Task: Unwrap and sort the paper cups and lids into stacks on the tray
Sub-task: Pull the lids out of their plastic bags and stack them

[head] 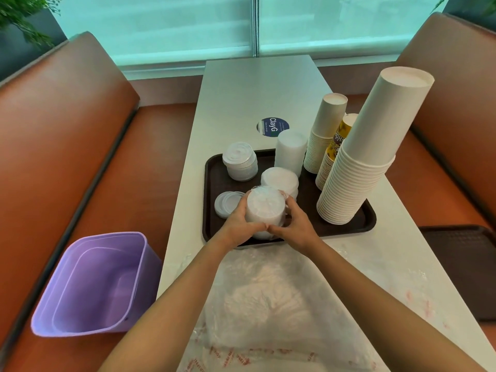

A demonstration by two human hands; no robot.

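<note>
A dark brown tray (pixel 367 218) lies on the white table. My left hand (pixel 239 224) and my right hand (pixel 292 224) both clasp a stack of clear lids (pixel 264 208) at the tray's front edge, thumbs touching. Behind it stand a white lid stack (pixel 280 178), a taller white stack (pixel 291 150), a clear lid stack (pixel 240 161) and a few flat lids (pixel 226 204). At the tray's right rise a tall stack of white paper cups (pixel 362 157), a second white stack (pixel 324 130) and a yellow printed cup stack (pixel 335 146).
A crumpled clear plastic bag (pixel 281 299) with red print covers the table's near end. A purple bin (pixel 94 283) sits on the orange bench at left. A second dark tray (pixel 467 264) lies on the right bench. A round blue sticker (pixel 272 126) marks the table.
</note>
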